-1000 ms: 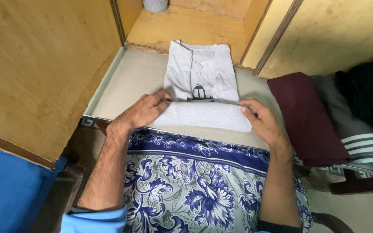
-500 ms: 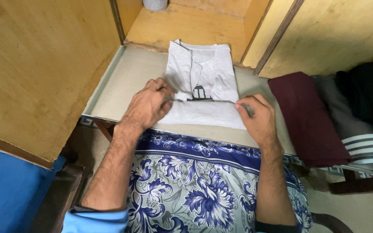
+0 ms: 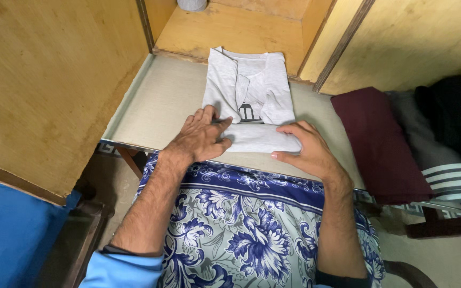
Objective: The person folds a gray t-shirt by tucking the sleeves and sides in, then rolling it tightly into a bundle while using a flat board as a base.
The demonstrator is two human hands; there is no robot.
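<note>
Both hands press flat on a folded grey shirt.

The left hand (image 3: 201,137) lies open, palm down, on the left end of the shirt's (image 3: 249,93) folded lower edge; the right hand (image 3: 305,152) rests open on the right end. The shirt lies on a pale table (image 3: 158,106), a maroon cloth (image 3: 380,144) to its right, a blue flowered cloth (image 3: 241,224) over the lap.

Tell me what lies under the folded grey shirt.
The grey shirt lies on a pale tabletop. Left hand and right hand press its folded lower edge; anything underneath it is covered.
</note>
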